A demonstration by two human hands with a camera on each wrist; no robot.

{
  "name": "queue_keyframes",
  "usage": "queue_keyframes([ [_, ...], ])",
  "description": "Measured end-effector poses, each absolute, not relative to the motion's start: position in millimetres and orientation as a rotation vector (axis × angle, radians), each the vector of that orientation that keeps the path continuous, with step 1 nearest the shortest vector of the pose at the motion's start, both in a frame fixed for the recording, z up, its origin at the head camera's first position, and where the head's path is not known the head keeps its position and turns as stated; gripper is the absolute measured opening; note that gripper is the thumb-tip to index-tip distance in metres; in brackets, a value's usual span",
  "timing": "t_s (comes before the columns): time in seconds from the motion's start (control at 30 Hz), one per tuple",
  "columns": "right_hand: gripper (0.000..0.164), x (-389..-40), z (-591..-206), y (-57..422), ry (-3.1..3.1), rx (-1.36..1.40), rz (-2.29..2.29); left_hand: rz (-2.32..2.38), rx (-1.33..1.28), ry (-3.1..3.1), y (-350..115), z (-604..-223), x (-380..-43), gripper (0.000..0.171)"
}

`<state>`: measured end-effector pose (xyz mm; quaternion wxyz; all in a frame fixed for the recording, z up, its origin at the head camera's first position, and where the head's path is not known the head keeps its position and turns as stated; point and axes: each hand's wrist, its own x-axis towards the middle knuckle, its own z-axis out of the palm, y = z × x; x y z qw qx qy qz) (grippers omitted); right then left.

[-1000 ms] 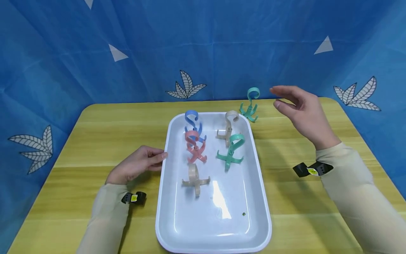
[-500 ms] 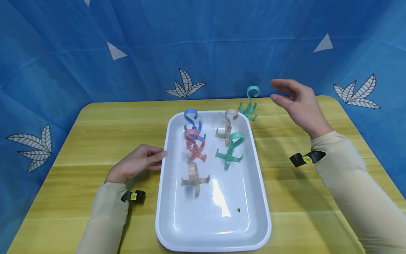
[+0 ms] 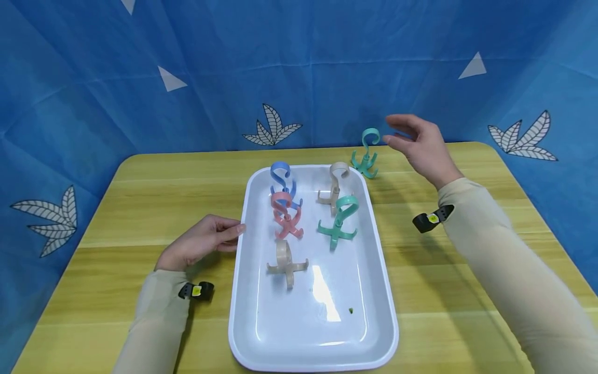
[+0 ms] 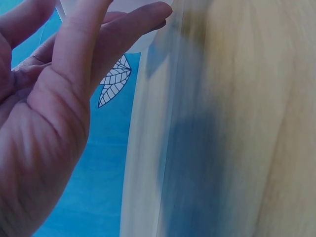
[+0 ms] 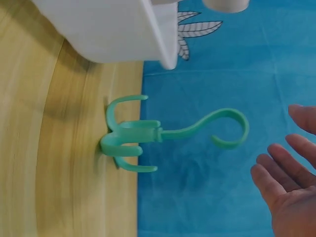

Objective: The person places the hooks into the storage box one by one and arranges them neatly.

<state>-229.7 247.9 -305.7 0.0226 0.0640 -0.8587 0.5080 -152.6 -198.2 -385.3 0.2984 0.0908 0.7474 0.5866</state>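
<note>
My left hand (image 3: 203, 241) pinches the left rim of a white plastic tray (image 3: 289, 337) between thumb and fingers. Beyond the tray's far right corner, a green four-pronged swivel hook (image 5: 131, 133) stands upright on the table. Just to its right and above the table, my right hand (image 3: 420, 145) holds nothing; thumb and fingers are spread apart, facing the hook's curled top. Inside the tray stand a blue hook (image 3: 281, 166), a pink hook (image 3: 288, 226), a second green hook (image 3: 337, 234) and two beige hooks, one far right (image 3: 335, 197), one nearer left (image 3: 285, 265).
The tray lies lengthwise on a wood-patterned table (image 3: 154, 197). A tiny green speck (image 3: 351, 310) shows in its near right part. Behind the table's far edge hangs a blue cloth (image 3: 224, 62) printed with leaves and triangles.
My right hand has moved left and slightly up, closer to the green hook standing outside the tray. The left hand keeps its hold on the tray rim, and the hooks stay in place.
</note>
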Motion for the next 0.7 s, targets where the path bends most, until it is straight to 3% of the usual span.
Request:
queue_keyframes([
  [0.7,0.045,-270.5,-342.2,235.2,-2.675,0.112,1.529,1.566,0.235,1.971,-199.9,-389.0,-154.0,0.049],
])
